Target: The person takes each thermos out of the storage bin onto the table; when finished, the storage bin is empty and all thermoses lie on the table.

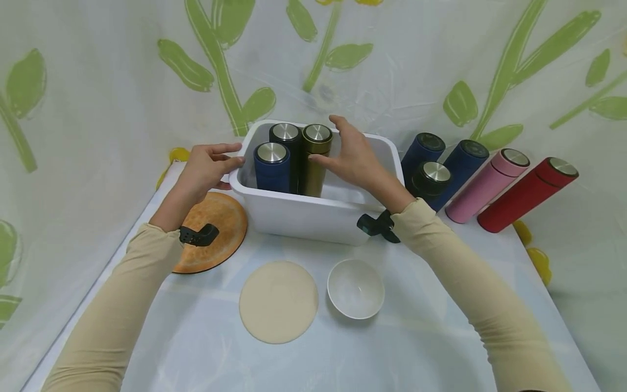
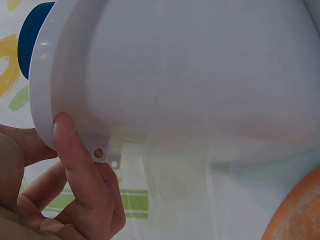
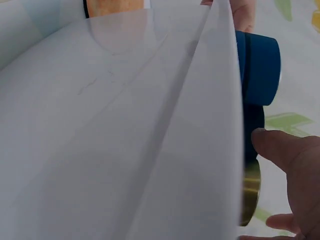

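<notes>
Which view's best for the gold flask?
Head: it shows the gold flask, silver-topped lid and upper body, inside the white tub. Right wrist: only a gold piece beyond the tub's rim. Left wrist: none of it.

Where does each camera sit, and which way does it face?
Head: on the head, facing forward and down at bin, gold bottle and bowl; left hand, right hand and sleeves show.
Left wrist: on that wrist, facing the bin's outer wall; part of left hand shows.
Right wrist: on that wrist, facing the bin's outer wall; part of right hand shows, left hand barely.
Head and right wrist share bin and gold bottle.
</notes>
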{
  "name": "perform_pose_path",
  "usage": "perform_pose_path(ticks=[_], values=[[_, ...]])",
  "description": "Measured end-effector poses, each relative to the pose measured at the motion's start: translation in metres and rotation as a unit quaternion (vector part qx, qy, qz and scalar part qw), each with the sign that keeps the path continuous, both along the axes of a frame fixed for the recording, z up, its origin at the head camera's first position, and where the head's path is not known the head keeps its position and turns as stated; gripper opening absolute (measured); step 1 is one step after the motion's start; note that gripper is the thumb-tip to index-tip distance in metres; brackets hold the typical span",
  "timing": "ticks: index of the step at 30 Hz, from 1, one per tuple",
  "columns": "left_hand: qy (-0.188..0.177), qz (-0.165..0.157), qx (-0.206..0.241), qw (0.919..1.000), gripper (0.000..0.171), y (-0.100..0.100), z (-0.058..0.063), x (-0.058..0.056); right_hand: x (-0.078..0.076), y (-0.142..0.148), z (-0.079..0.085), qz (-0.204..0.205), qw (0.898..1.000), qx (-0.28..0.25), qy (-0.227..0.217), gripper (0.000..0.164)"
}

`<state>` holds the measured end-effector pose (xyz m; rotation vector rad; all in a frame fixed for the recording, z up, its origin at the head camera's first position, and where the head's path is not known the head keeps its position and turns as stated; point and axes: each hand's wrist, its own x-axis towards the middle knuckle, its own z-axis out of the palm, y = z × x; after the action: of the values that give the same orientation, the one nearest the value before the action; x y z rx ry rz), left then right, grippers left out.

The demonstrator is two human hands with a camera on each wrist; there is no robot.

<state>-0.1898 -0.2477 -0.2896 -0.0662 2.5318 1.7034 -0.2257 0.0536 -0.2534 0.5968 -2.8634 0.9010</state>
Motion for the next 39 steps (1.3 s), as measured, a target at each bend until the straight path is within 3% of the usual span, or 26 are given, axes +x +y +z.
perform_pose_path(ticks=[6, 17, 22, 32, 39], values=[[-0.005, -0.003, 0.0, 1.0, 0.051, -0.001, -0.001, -0.002, -0.012, -0.009, -0.004, 0.001, 1.0, 0.021, -0.013, 0.094], [-0.007, -0.002, -0.004, 1.0, 0.051, -0.001, 0.001, -0.002, -0.019, -0.018, -0.012, 0.011, 0.999, -0.008, -0.03, 0.083], [-0.009, -0.002, -0.004, 0.9999, 0.051, 0.0, 0.0, -0.002, -0.016, -0.015, -0.017, 0.005, 0.999, -0.035, -0.02, 0.073], [-0.011, -0.003, -0.007, 0.9999, 0.051, 0.001, 0.0, -0.001, 0.002, -0.004, -0.026, 0.07, 0.996, -0.057, 0.022, 0.065], [-0.011, -0.007, -0.004, 0.9999, 0.052, 0.001, 0.002, 0.0, 0.017, -0.002, -0.028, 0.078, 0.994, -0.07, 0.026, 0.065]])
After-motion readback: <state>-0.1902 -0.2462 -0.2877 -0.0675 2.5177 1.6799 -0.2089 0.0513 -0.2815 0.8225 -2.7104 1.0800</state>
